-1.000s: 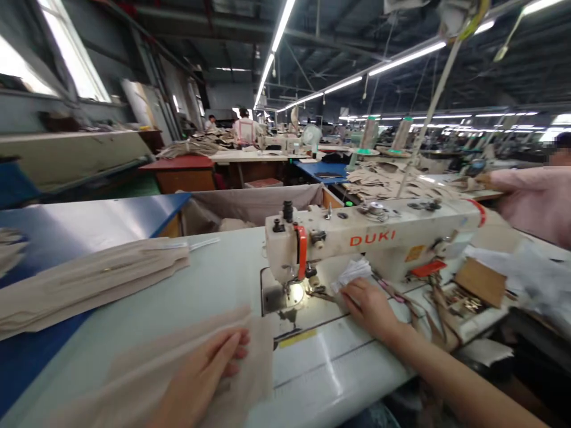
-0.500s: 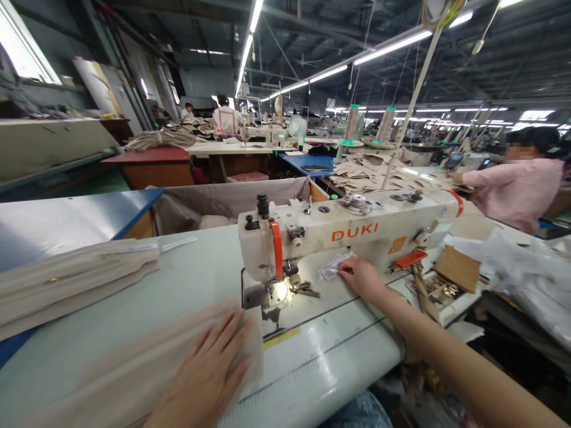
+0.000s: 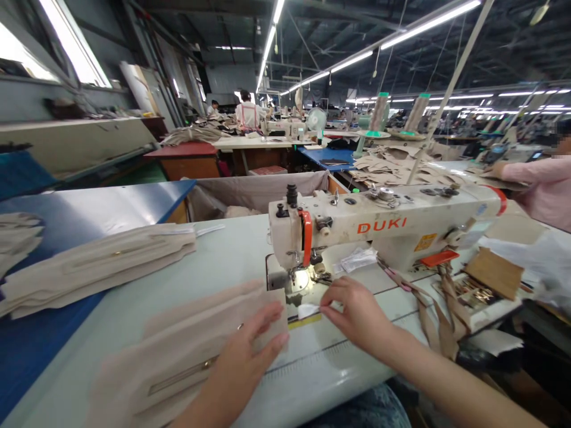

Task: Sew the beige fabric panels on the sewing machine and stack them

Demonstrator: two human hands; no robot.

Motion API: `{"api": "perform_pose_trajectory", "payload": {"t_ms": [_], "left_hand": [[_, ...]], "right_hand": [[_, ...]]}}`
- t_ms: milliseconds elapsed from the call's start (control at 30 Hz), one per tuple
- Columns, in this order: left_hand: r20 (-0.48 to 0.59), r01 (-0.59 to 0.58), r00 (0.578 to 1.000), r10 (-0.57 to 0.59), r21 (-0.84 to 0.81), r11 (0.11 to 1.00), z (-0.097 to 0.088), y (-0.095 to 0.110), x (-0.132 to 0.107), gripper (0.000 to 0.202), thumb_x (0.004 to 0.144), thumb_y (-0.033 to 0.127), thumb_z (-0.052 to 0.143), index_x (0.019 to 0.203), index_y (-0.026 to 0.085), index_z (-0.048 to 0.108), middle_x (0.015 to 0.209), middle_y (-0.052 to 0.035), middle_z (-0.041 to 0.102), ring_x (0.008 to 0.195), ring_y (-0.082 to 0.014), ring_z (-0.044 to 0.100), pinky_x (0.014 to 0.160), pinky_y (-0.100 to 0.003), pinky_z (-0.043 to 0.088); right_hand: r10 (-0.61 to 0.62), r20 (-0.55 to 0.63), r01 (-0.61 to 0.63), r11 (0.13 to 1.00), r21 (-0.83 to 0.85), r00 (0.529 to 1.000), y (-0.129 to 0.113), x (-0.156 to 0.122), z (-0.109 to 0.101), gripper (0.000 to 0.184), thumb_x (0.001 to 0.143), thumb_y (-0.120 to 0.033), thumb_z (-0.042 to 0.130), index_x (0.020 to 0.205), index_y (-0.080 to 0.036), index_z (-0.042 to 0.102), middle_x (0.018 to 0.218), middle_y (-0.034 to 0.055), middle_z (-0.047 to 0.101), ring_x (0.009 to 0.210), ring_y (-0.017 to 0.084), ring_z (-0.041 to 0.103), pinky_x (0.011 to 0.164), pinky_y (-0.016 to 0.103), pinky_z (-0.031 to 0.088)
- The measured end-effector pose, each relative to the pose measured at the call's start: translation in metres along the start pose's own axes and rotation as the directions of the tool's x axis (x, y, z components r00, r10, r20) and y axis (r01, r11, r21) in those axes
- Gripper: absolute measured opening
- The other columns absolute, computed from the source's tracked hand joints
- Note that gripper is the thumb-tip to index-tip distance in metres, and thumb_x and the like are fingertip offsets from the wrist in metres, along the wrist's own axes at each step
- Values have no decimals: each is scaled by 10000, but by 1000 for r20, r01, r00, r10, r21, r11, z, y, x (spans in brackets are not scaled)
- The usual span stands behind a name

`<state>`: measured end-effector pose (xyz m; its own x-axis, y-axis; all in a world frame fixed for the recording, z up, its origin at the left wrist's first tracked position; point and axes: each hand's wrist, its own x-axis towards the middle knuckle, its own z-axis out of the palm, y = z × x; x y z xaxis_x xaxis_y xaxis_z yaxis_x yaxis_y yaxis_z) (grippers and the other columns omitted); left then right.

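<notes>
My left hand (image 3: 243, 365) lies flat, fingers spread, on a beige fabric piece with a zipper (image 3: 178, 351) on the pale table in front of the sewing machine (image 3: 383, 229). My right hand (image 3: 357, 315) pinches a small white label (image 3: 307, 310) just below the lit needle area (image 3: 301, 279). A small pile of white labels (image 3: 357, 260) rests on the machine bed under its arm.
A stack of beige fabric pieces (image 3: 89, 267) lies at the left across the table and a blue board (image 3: 80, 208). Brown straps (image 3: 437, 309) and cardboard (image 3: 493, 272) clutter the right end. A person in pink (image 3: 542, 187) works at the right; others sit further back.
My right hand left the label pile under the machine arm and came down in front of the needle holding one white label. My left hand stayed flat on the fabric.
</notes>
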<state>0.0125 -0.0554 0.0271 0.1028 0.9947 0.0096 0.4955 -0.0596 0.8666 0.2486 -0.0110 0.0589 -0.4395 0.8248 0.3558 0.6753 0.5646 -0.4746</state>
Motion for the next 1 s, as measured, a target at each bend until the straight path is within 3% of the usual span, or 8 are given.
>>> {"api": "perform_pose_trajectory", "payload": {"t_ms": [133, 300, 500, 600, 733, 833, 900, 1000], "left_hand": [[135, 296, 955, -264, -373, 879, 0, 6, 2, 670, 630, 580, 666, 1135, 142, 620, 889, -99, 756, 875, -283, 715, 840, -418, 556], [32, 331, 938, -345, -375, 866, -29, 4, -4, 501, 580, 539, 710, 949, 202, 672, 780, -18, 751, 792, -248, 720, 806, -380, 557], [13, 297, 949, -316, -376, 878, -38, 2, -3, 484, 583, 526, 719, 923, 183, 676, 725, -22, 745, 733, -242, 721, 774, -380, 570], [9, 280, 957, -289, -273, 920, -36, -5, -1, 472, 674, 516, 641, 1000, 174, 665, 775, -40, 751, 747, -242, 723, 747, -373, 577], [-173, -149, 963, 205, 292, 945, -32, -11, -4, 371, 828, 382, 527, 1129, 197, 642, 1099, -89, 717, 1002, -254, 677, 884, -414, 541], [66, -502, 771, 633, 676, 540, -23, -10, -4, 287, 901, 221, 455, 1094, 215, 667, 1169, -81, 687, 1125, -243, 607, 1025, -446, 440], [197, -584, 687, 699, 722, 371, -17, -9, -1, 313, 922, 140, 396, 1045, 193, 679, 1057, -79, 716, 1053, -216, 630, 1023, -423, 437], [231, -616, 648, 726, 719, 321, -11, -9, 8, 317, 934, 115, 367, 1002, 165, 672, 940, -82, 715, 921, -194, 645, 948, -382, 486]], "right_hand": [[-96, 16, 95, 994, 47, 995, -45, 5, 42, 104, 779, -142, 693, 703, -198, 647, 724, 15, 624, 756, 186, 563, 705, 292, 417], [60, 14, -61, 926, 373, 998, -45, 14, 58, 93, 821, -176, 642, 910, -199, 656, 892, 35, 645, 844, 177, 592, 754, 292, 466], [245, 437, -499, 511, 700, 865, -26, 23, 71, 191, 861, -360, 609, 953, -193, 616, 676, -21, 630, 642, 150, 643, 584, 255, 508], [290, 482, -563, 407, 719, 827, -25, 27, 78, 253, 750, -388, 729, 848, -191, 605, 607, -48, 609, 596, 151, 649, 562, 252, 514], [342, 499, -601, 353, 717, 796, -26, 31, 82, 246, 723, -360, 756, 771, -201, 575, 558, -57, 594, 578, 154, 656, 552, 251, 520], [323, 516, -607, 356, 710, 793, -25, 33, 84, 239, 736, -357, 749, 778, -203, 572, 574, -49, 610, 591, 162, 669, 547, 255, 529], [308, 524, -608, 381, 697, 794, -25, 34, 86, 221, 755, -352, 733, 789, -201, 575, 584, -43, 621, 598, 166, 675, 545, 256, 532], [314, 519, -607, 420, 675, 795, -25, 38, 87, 152, 791, -294, 693, 799, -197, 576, 575, -40, 620, 583, 162, 670, 539, 250, 526]]}}
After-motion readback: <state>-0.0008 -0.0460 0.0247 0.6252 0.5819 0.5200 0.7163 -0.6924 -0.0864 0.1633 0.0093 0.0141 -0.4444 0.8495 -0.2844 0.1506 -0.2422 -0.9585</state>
